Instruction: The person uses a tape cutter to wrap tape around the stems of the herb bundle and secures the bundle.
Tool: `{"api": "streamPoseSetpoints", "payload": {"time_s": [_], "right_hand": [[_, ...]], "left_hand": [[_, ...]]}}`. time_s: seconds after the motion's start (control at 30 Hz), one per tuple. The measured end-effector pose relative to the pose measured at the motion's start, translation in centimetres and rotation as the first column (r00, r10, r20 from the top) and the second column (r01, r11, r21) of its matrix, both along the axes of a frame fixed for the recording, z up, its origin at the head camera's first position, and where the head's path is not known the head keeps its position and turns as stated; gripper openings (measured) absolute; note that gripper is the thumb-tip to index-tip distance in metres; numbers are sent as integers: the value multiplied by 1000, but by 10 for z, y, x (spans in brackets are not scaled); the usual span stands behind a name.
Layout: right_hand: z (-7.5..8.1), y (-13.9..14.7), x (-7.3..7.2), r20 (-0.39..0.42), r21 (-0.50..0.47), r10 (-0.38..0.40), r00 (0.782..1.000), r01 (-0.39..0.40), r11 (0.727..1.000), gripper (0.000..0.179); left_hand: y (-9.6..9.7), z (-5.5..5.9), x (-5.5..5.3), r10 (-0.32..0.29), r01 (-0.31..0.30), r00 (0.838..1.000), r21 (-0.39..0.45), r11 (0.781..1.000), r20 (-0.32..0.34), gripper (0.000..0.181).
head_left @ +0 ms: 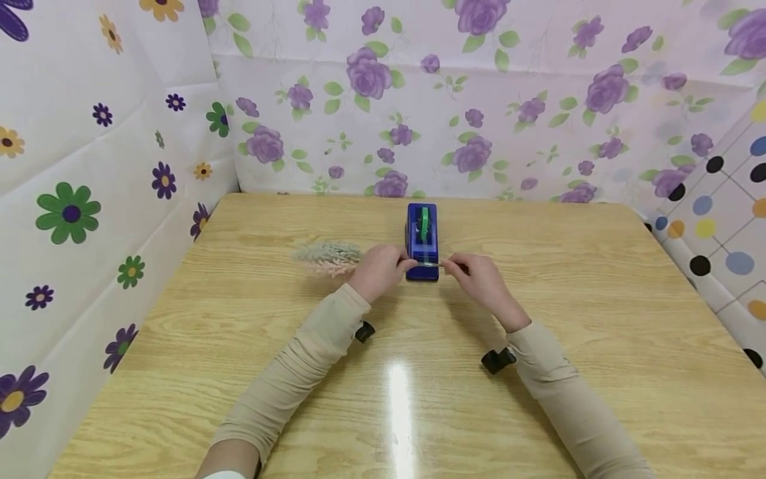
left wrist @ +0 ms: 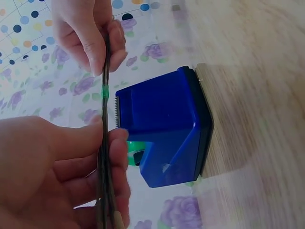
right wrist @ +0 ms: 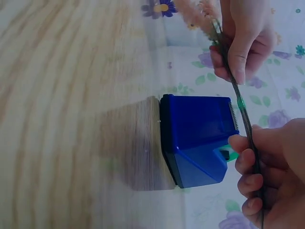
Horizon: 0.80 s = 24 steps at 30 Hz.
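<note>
A bunch of fluffy pink and pale green flowers (head_left: 328, 258) lies to the left in the head view, its thin dark stems (left wrist: 106, 143) stretched level between both hands. My left hand (head_left: 378, 271) grips the stems near the flower heads, thumb against curled fingers. Further along, my right hand (head_left: 479, 283) pinches the stem ends. A green-tinted band, apparently tape, shows on the stems between the hands. Just behind them stands a blue tape dispenser (head_left: 422, 233) with a green-cored roll (right wrist: 229, 152); its toothed cutting edge (left wrist: 117, 112) faces the stems, close to them.
The wooden table (head_left: 287, 386) extends around the dispenser on all sides. Behind it hangs a cloth with purple flowers (head_left: 371, 73), with patterned cloths at left and right. A small black device (head_left: 498, 360) is worn at the right wrist, another at the left.
</note>
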State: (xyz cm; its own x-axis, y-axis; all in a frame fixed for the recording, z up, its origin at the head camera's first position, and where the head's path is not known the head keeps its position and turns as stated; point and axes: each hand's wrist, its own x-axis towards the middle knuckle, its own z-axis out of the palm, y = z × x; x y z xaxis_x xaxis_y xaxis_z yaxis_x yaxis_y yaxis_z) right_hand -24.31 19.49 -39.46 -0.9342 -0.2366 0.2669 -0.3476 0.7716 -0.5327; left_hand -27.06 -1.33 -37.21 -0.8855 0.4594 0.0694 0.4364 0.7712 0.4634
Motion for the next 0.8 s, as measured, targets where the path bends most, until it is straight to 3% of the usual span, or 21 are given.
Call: {"api": "streamPoseSetpoints", "payload": {"time_s": [0.1, 0.27, 0.4, 0.5, 0.7, 0.8], "right_hand": [[-1, 0, 0, -47, -34, -22, 999, 20, 999, 23], [-3, -1, 0, -134, -52, -51, 990, 44, 998, 13], [-2, -2, 1, -152, -57, -66, 986, 58, 997, 9], [-1, -3, 1, -118, -55, -63, 991, 57, 997, 10], [8, -2, -5, 53, 0, -40, 998, 40, 999, 30], [12, -1, -10, 75, 37, -26, 997, 24, 999, 35]], "left_hand": [[2, 0, 1, 16, -16, 1000, 16, 1000, -27, 28], [5, -1, 2, 42, -42, 999, 11, 999, -7, 21], [5, -4, 2, 50, -50, 999, 18, 999, 1, 15], [5, -6, 1, 53, -52, 998, 48, 998, -22, 14], [4, -5, 0, 44, -37, 996, 100, 994, -74, 15], [5, -2, -1, 28, -20, 996, 99, 995, -81, 17]]}}
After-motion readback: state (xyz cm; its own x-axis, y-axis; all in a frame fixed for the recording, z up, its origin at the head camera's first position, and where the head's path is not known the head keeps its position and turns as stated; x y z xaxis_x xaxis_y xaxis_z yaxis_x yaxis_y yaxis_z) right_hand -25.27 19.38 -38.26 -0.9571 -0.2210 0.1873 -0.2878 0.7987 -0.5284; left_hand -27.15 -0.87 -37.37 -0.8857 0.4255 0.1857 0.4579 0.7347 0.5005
